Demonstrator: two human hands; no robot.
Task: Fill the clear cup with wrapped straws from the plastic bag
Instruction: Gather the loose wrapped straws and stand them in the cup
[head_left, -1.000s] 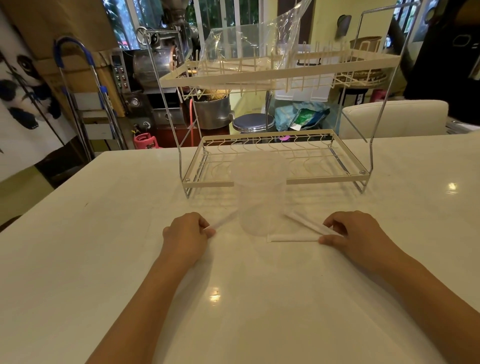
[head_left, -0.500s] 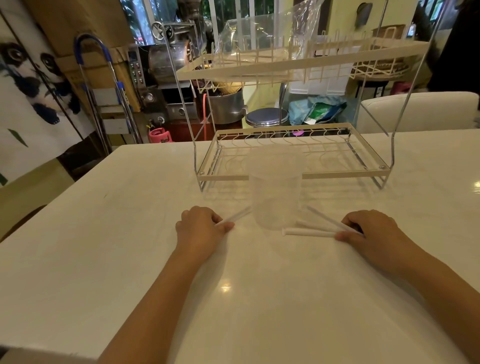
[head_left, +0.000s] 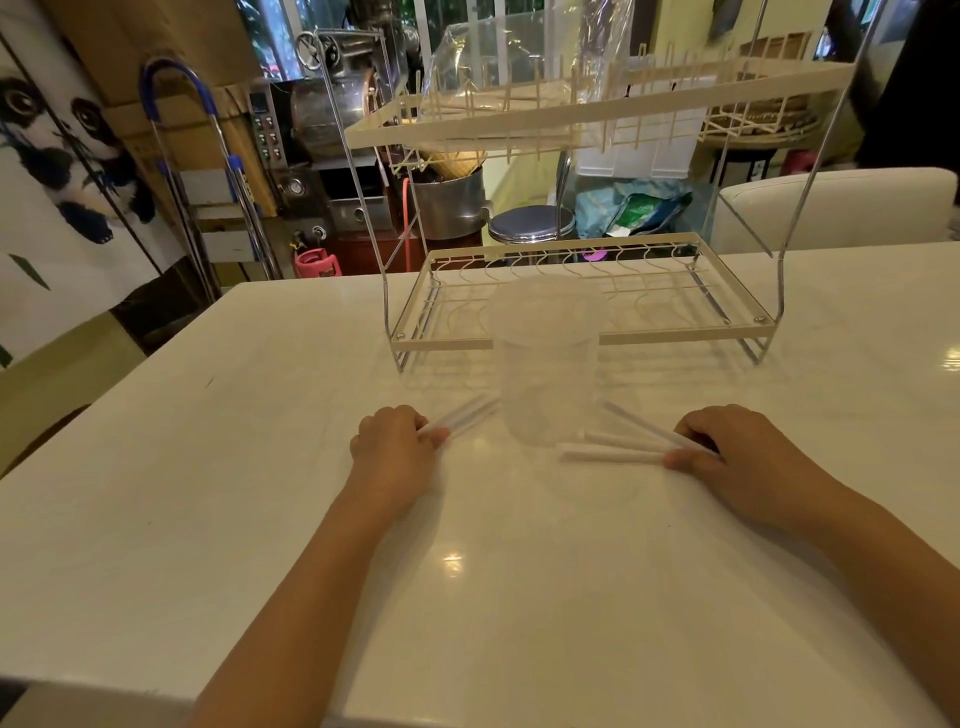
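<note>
A clear cup (head_left: 545, 364) stands upright and empty on the white table (head_left: 260, 493), in front of a dish rack. My left hand (head_left: 395, 452) rests on the table left of the cup, fingers closed on the near ends of two wrapped straws (head_left: 462, 413) that point toward the cup. My right hand (head_left: 737, 457) lies right of the cup, its fingers closed on the ends of three wrapped straws (head_left: 613, 449) fanned out on the table. A clear plastic bag (head_left: 519, 57) lies on the rack's upper shelf.
The two-tier wire dish rack (head_left: 582, 340) stands just behind the cup, its lower shelf bare. A white chair back (head_left: 831, 208) sits behind the table at the right. Clutter, a stool and a metal pot lie beyond the far edge.
Both hands stay at their spots beside the cup with the straws. The view has shifted so the cup and rack sit further right in frame. On the right, the straws' fan has changed.
</note>
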